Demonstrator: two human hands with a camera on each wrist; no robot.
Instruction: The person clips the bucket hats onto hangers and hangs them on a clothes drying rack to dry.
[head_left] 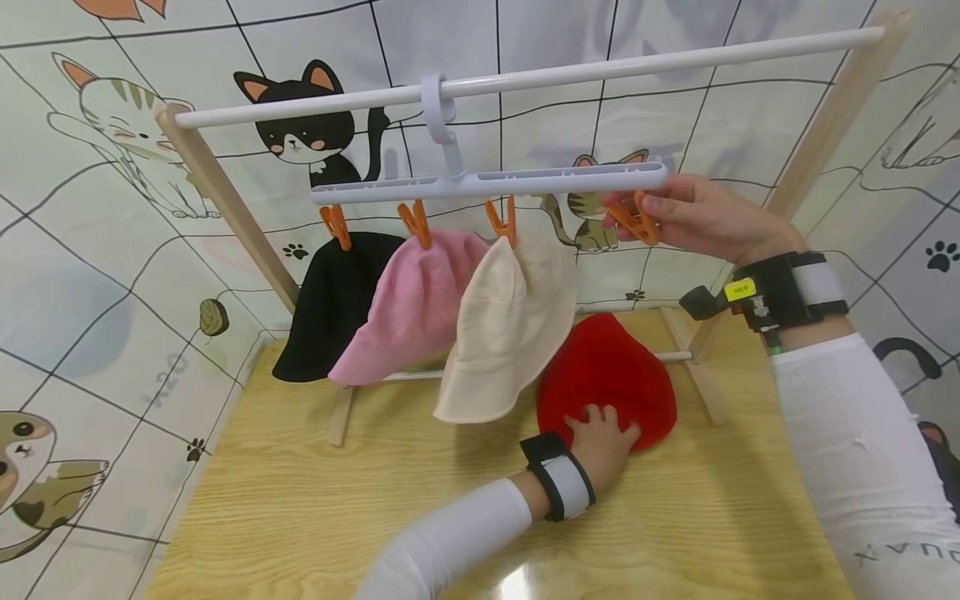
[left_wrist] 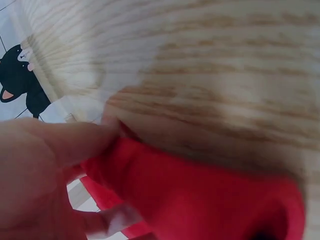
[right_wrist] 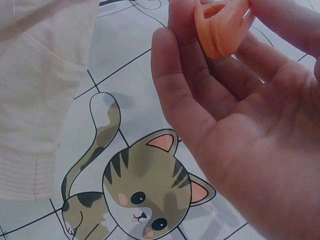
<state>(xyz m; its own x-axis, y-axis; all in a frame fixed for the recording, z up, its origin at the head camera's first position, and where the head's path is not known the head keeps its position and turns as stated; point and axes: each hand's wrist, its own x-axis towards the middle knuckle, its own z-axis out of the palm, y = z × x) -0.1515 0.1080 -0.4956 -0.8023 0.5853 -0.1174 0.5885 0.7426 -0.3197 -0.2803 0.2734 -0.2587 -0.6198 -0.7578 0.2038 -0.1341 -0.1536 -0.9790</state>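
My right hand [head_left: 705,212] pinches an orange clothespin [head_left: 634,218] below the right end of a pale hanger [head_left: 555,180]. From that hanger, clothespins hold a black bucket hat [head_left: 326,304], a pink hat [head_left: 420,308] and a cream hat [head_left: 510,333] in a row. A red hat [head_left: 607,375] sits low on the table, to the right of the cream one. My left hand [head_left: 602,446] lies at its near side with the fingers spread over the cloth. In the left wrist view, thumb and fingers grip the red fabric [left_wrist: 175,195].
The hanger hooks over a white rod [head_left: 570,79] on a wooden stand, whose right post [head_left: 832,125] rises behind my right hand. A lower white bar [head_left: 412,376] runs behind the hats. The wood-grain table [head_left: 300,517] meets a wall printed with cartoon cats [head_left: 307,125].
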